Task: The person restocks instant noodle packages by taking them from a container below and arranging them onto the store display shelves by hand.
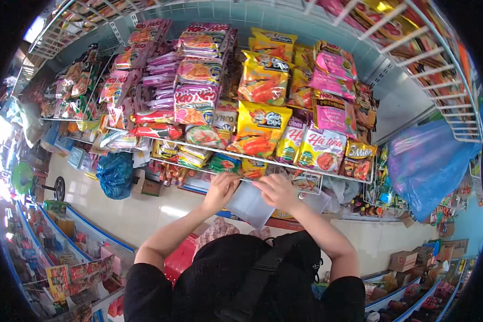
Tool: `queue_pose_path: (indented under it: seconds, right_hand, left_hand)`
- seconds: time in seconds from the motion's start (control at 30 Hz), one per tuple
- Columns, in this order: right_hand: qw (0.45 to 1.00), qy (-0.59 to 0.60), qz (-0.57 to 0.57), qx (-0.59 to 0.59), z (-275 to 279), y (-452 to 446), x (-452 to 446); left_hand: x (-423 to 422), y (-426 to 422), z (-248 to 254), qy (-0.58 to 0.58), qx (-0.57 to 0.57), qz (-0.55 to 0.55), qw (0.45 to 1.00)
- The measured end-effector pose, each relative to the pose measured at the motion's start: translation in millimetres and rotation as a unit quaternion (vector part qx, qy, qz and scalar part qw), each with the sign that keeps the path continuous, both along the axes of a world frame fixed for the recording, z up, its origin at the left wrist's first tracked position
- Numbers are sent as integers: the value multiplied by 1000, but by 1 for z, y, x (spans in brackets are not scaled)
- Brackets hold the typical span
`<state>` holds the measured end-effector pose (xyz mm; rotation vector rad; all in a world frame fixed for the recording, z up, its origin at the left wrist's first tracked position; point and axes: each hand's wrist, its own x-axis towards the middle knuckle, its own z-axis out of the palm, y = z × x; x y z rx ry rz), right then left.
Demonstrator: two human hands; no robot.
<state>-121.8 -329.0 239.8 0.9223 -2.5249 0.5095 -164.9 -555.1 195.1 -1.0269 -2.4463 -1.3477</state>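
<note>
Two hands — left (277,191), right (222,191) — holding a translucent sheet (250,204).

open floor (172,209) left of the knees, wire shelf (263,155) barring the way forward, packed noodle packets (262,129) above it

From the wearer's head, the one wide, round view faces forward and down, fairly near the left hand (222,190) and right hand (278,191), with the shelf (333,174) beyond them.
</note>
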Motion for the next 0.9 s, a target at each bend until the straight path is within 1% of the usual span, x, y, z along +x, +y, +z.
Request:
queue_pose_path:
  seconds: [0.03, 0.07, 0.1, 0.13, 0.17, 0.2, 0.23, 0.27, 0.3, 0.37, 0.4, 0.43, 0.6, 0.67, 0.8, 0.83, 0.9]
  right_hand:
    - [1000, -19, -4, 9, -19, -6, -6]
    - [997, -69, -29, -18, -46, -10, -17]
    - [991, -118, -55, -45, -73, -14, -30]
    - [966, -208, -110, -103, -91, -20, -39]
    - [912, -330, -195, -145, -112, -22, -56]
    - [833, -442, -276, -185, -137, -22, -74]
    - [803, -444, -329, -224, -168, -23, -91]
    - [797, -449, -328, -237, -214, -16, -113]
    - [800, -439, -333, -239, -209, -17, -130]
    - [806, -416, -333, -257, -205, -46, -156]
    - [808, -405, -334, -268, -198, -46, -169]
    - [808, -396, -336, -279, -195, -53, -178]
    - [814, -347, -338, -321, -197, -53, -163]
    - [824, -314, -334, -333, -191, -51, -159]
    - [834, -268, -340, -343, -198, -52, -143]
    - [836, -261, -340, -343, -197, -36, -116]
    - [840, -249, -333, -348, -195, -37, -131]
  left_hand:
    - [-5, -9, -26, -35, -9, 25, 999]
    - [-13, -16, -48, -69, -18, 49, 996]
    - [-22, -21, -61, -77, -38, 82, 993]
    - [-34, -25, -74, -132, -29, 106, 985]
    - [-47, -26, -89, -186, -19, 127, 974]
    - [-65, -27, -112, -145, 3, 138, 980]
    - [-81, -25, -139, -149, -9, 160, 976]
    - [-98, -23, -155, -150, -21, 182, 972]
    - [-112, -19, -149, -196, -120, 171, 958]
    - [-131, -18, -117, -246, -85, 75, 963]
    - [-151, -12, -191, -213, 78, 40, 973]
    - [-153, -12, -197, -207, 77, 29, 975]
    - [-158, -10, -216, -144, -1, 38, 989]
    - [-160, -10, -219, -104, -20, 44, 993]
    - [-163, -8, -228, -53, -52, 56, 996]
    - [-164, -8, -229, -43, -61, 63, 995]
    - [-164, -8, -231, -23, -82, 81, 993]
